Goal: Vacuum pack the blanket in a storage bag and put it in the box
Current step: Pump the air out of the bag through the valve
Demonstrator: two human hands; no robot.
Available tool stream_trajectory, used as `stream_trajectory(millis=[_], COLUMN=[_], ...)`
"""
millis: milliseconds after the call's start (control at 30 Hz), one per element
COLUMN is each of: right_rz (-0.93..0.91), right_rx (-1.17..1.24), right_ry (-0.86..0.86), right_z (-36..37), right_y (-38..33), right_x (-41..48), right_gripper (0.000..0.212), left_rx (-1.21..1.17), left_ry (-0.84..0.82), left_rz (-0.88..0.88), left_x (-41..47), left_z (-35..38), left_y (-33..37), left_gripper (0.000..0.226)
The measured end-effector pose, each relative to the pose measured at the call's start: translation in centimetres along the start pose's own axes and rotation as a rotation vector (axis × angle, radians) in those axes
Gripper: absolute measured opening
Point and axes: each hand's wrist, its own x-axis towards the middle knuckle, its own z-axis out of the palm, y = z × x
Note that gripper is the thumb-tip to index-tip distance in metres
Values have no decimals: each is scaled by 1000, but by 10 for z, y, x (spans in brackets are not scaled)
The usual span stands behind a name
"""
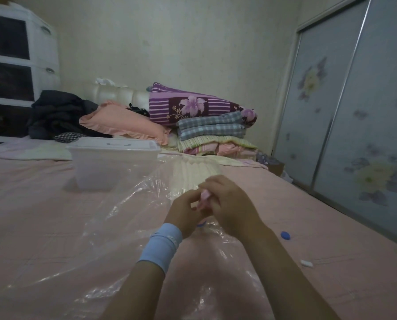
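A clear plastic storage bag (pixel 114 222) lies spread over the pink bed. A folded cream blanket (pixel 193 169) sits inside its far end. A translucent plastic box (pixel 112 167) with its lid on stands on the bed to the left of the blanket. Both hands meet above the middle of the bag. My left hand (pixel 186 215), with a light-blue wristband, and my right hand (pixel 227 204) pinch a small pink piece (pixel 204 197) between their fingertips. A bit of blue shows on the bag just under my left hand; what it is I cannot tell.
A small blue cap (pixel 285 235) and a small white piece (pixel 306 263) lie on the bed to the right. Folded quilts (pixel 206 128), a pink pillow (pixel 123 123) and dark clothes (pixel 59 114) pile up at the headboard. Wardrobe sliding doors (pixel 354 135) stand right, a white drawer unit (pixel 15 65) left.
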Motion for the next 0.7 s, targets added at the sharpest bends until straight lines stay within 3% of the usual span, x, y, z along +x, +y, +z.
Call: stream_trajectory(millis=[67,167,233,300,433,500,567,700], right_rz=[-92,-250,-268,-214,-2,11,-97,-273], right_rx=[-16,11,-13,-39,3,52,42,25], right_ry=[152,554,700,633,34,-24,144,663], right_z=[-20,-54,-55,-36,3,-5,-26,-55], right_y=[-13,-38,-41,-30,-5,-6,-19,-42], right_x=[9,20,21,15,-1,3,12,21], right_gripper=[36,31,30,33,42,41,39,28], left_rx=[22,38,60,62,31,28,36,40], left_ry=[13,3,-23,-19,8,4,18,-13], left_rz=[16,31,34,28,-9,-7,13,26], left_x=[2,4,4,2,0,0,1,4], left_z=[-1,-3,-2,0,-1,-2,-4,-3], left_y=[-1,-4,-4,-3,-1,-1,0,-5], left_gripper=[39,51,53,51,32,31,42,51])
